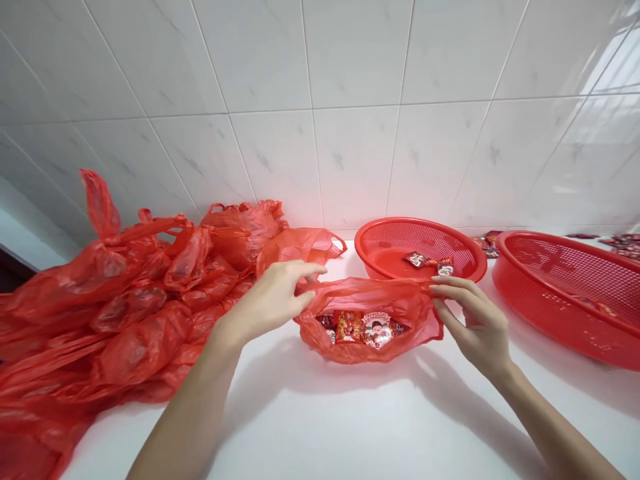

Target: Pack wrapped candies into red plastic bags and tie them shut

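A red plastic bag (370, 353) stands on the white table in front of me, its mouth spread wide. Inside it lie several small printed packets (350, 327), mostly red, one with a pale round cartoon picture. My left hand (270, 300) has the bag's left rim between thumb and fingers. At the opposite side, my right hand (475, 323) pinches the right rim with thumb and fingertips. Just behind the bag sits a round red plastic basket (370, 237) with a few dark red packets (433, 261) in it.
Filled red plastic bags (145, 333) are heaped on the left. A larger red basket (550, 307) stands at the right, with loose packets (625, 245) behind it. White wall tiles (355, 153) rise along the back of the white table (350, 427).
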Demonstrator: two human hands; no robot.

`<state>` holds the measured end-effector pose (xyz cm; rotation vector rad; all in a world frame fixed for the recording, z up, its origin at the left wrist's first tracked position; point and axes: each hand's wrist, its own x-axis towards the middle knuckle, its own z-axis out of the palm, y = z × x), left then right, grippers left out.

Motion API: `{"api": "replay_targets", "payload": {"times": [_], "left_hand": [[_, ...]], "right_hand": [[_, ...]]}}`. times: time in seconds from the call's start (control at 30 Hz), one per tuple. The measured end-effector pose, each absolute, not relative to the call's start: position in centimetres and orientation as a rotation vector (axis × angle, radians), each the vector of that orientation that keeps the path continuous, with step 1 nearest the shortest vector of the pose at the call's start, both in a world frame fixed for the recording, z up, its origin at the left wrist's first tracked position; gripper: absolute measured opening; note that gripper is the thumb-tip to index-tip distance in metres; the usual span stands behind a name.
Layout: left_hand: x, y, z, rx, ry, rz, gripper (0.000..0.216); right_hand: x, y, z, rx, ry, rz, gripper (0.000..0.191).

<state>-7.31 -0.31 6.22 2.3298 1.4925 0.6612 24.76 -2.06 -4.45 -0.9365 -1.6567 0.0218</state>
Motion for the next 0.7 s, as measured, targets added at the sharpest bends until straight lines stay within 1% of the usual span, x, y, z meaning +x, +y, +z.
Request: {"api": "replay_targets", "payload": {"times": [0.07, 0.13, 0.27, 0.33, 0.4, 0.47, 0.6, 0.63, 0.7], "left_hand": [[-7.4, -0.4, 6.9, 2.158, 1.456, 0.983, 0.031], [-7.2, -0.4, 7.6, 1.966, 1.348, 1.222, 0.026], [-5.5, -0.4, 8.9, 1.744, 1.028, 1.575, 0.024], [-4.3, -0.5, 9.2, 1.709, 0.881, 1.675, 0.021], [-3.1, -0.8, 9.1, 1.734, 0.791, 1.657, 0.02], [-2.0, -1.3, 8.8, 1.814, 0.771, 1.552, 0.023], [-0.5, -2.1, 7.8, 2.006, 0.936, 1.299, 0.039], [-0.3, -2.1, 7.5, 2.036, 0.981, 1.243, 0.04], [-0.1, -1.9, 7.2, 2.057, 1.024, 1.188, 0.036]], "right_hand": [[24.7, -1.7, -3.0, -0.935, -1.598, 0.082, 0.015], [24.3, -1.4, -1.0, -0.939, -1.53, 0.166, 0.011], [22.7, -0.8, 3.2, -0.908, -1.456, 0.339, 0.006], [21.6, -0.5, 4.8, -0.869, -1.446, 0.411, 0.006], [20.4, -0.3, 5.9, -0.828, -1.431, 0.462, 0.007], [19.2, -0.2, 6.5, -0.799, -1.417, 0.484, 0.008], [17.3, 0.0, 6.5, -0.766, -1.432, 0.48, 0.007], [17.0, 0.0, 6.4, -0.761, -1.438, 0.48, 0.007], [16.7, 0.0, 6.3, -0.76, -1.445, 0.475, 0.007]]}}
